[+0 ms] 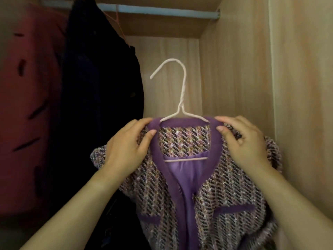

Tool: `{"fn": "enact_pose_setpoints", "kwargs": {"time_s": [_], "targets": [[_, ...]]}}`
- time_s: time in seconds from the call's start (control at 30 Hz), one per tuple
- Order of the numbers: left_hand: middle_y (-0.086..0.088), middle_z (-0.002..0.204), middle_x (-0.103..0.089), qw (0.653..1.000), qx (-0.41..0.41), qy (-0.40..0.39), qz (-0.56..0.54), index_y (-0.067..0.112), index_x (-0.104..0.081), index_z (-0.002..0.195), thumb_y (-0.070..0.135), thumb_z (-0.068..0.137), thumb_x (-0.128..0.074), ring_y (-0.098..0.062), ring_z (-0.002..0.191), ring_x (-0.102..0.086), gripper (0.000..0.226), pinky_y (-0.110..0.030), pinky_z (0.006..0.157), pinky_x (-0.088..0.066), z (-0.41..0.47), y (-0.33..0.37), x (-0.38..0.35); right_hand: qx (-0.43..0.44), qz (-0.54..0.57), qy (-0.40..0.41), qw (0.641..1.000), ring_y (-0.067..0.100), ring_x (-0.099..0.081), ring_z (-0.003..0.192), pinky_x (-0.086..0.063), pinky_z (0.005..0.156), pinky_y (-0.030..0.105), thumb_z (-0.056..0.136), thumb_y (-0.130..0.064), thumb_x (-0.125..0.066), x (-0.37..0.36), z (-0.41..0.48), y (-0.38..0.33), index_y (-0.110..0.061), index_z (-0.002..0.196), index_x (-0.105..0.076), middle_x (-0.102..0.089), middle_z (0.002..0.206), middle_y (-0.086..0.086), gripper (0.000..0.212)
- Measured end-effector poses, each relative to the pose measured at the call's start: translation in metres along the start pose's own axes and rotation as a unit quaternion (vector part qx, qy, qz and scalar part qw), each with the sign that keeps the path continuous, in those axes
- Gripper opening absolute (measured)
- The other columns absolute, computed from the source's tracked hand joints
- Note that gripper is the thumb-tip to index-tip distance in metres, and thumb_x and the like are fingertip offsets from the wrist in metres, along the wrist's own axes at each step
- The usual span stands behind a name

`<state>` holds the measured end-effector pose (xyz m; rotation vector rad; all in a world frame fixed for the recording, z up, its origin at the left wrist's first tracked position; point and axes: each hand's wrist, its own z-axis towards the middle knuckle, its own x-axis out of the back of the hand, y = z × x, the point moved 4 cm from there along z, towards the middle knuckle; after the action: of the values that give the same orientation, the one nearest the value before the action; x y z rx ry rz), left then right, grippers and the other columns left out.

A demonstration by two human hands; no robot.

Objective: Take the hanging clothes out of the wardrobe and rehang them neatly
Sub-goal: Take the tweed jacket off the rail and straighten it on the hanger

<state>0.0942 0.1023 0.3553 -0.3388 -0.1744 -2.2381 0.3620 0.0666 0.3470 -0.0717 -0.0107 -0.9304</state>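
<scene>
1. Well below the rail (162, 12) of the wardrobe (234, 69) and hooked on nothing yet: holds the tweed jacket (225, 195) in mid-air, to the right of the clothes already hung. Could miss the rail on the way up, judging by the lift still needed.
2. Next to the dark coat (100, 105) and the red garment (27, 123) crowding the rail's left end: likely to snag rough tweed on the coat, or crush a sleeve, if hooked too near them. Better aimed at the bare stretch of rail further right.
3. As for the jacket: draped over a white hanger (182, 98), with an open front, purple lining on show and bunched, uneven shoulders. Could hang crooked or slide off one arm if lifted before squaring those shoulders.
4. As for the hanger: thin wire, with a free hook opening to the left. May tip or twist under the heavy cloth once let go, being steadied only through the fabric.
5. As for the grip: pinches the purple collar trim (156, 154) at one shoulder with the left hand (126, 147), thumb in front. Grips trim and tweed at the other shoulder with the right hand (246, 141), fingers curled over the top. Could drag the collar off centre by pulling harder on one side.
</scene>
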Motion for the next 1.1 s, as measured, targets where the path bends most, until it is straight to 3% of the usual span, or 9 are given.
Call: {"fn": "enact_pose_setpoints", "kwargs": {"time_s": [0.2, 0.33, 0.47, 0.53, 0.67, 0.9, 1.1], "targets": [[-0.003, 0.092, -0.061, 0.997, -0.001, 0.059, 0.052, 0.018, -0.059, 0.119, 0.043, 0.090, -0.043, -0.024, 0.084, -0.061, 0.041, -0.031, 0.058, -0.045, -0.042, 0.054, 0.085, 0.029, -0.003, 0.006, 1.000, 0.019, -0.059, 0.078, -0.050, 0.068, 0.043, 0.090, -0.025, -0.058, 0.059, -0.013, -0.076, -0.015, 0.110, -0.068, -0.060, 0.087, -0.001, 0.025], [-0.007, 0.091, -0.060, 0.992, -0.003, 0.107, 0.067, 0.018, -0.058, 0.120, 0.037, 0.092, -0.049, -0.028, 0.084, -0.058, 0.035, -0.036, 0.062, -0.044, -0.045, 0.081, 0.140, 0.066, -0.015, 0.042, 0.997, 0.024, -0.060, 0.079, -0.049, 0.068, 0.045, 0.092, -0.022, -0.059, 0.094, -0.001, -0.118, -0.013, 0.111, -0.068, -0.063, 0.088, 0.006, 0.023], [-0.008, 0.094, -0.061, 0.991, 0.004, 0.107, 0.084, 0.017, -0.059, 0.119, 0.037, 0.093, -0.049, -0.031, 0.085, -0.059, 0.034, -0.039, 0.063, -0.046, -0.072, 0.104, 0.181, 0.059, 0.018, 0.033, 0.998, 0.025, -0.061, 0.080, -0.050, 0.069, 0.047, 0.092, -0.023, -0.058, 0.114, -0.016, -0.146, -0.013, 0.111, -0.068, -0.065, 0.089, 0.007, 0.023], [-0.008, 0.093, -0.061, 0.991, 0.010, 0.092, 0.096, 0.017, -0.060, 0.118, 0.036, 0.092, -0.051, -0.031, 0.084, -0.059, 0.033, -0.039, 0.062, -0.046, -0.098, 0.116, 0.195, 0.036, 0.050, 0.011, 0.998, 0.023, -0.061, 0.079, -0.051, 0.071, 0.044, 0.091, -0.022, -0.060, 0.121, -0.040, -0.156, -0.012, 0.110, -0.068, -0.066, 0.089, 0.008, 0.023], [-0.005, 0.088, -0.061, 0.992, 0.052, 0.046, 0.109, 0.017, -0.063, 0.114, 0.034, 0.090, -0.056, -0.027, 0.081, -0.058, 0.030, -0.036, 0.063, -0.041, -0.168, 0.141, 0.219, -0.020, 0.104, -0.050, 0.993, 0.010, -0.056, 0.078, -0.047, 0.073, 0.025, 0.089, -0.020, -0.062, 0.138, -0.110, -0.178, -0.010, 0.109, -0.069, -0.064, 0.086, 0.002, 0.023], [-0.004, 0.086, -0.063, 0.974, 0.183, -0.083, 0.102, 0.018, -0.065, 0.109, 0.029, 0.088, -0.061, -0.028, 0.079, -0.060, 0.025, -0.040, 0.066, -0.049, -0.325, 0.193, 0.258, -0.113, 0.160, -0.178, 0.964, 0.016, -0.064, 0.077, -0.053, 0.069, 0.035, 0.085, -0.022, -0.068, 0.188, -0.269, -0.228, -0.011, 0.109, -0.070, -0.069, 0.090, 0.004, 0.026], [-0.004, 0.085, -0.062, 0.945, 0.275, -0.170, 0.057, 0.015, -0.066, 0.104, 0.025, 0.085, -0.063, -0.027, 0.078, -0.058, 0.022, -0.038, 0.067, -0.047, -0.439, 0.241, 0.289, -0.219, 0.165, -0.259, 0.926, 0.016, -0.063, 0.074, -0.052, 0.061, 0.032, 0.083, -0.021, -0.070, 0.254, -0.378, -0.276, -0.013, 0.106, -0.071, -0.070, 0.087, 0.003, 0.025]]}}
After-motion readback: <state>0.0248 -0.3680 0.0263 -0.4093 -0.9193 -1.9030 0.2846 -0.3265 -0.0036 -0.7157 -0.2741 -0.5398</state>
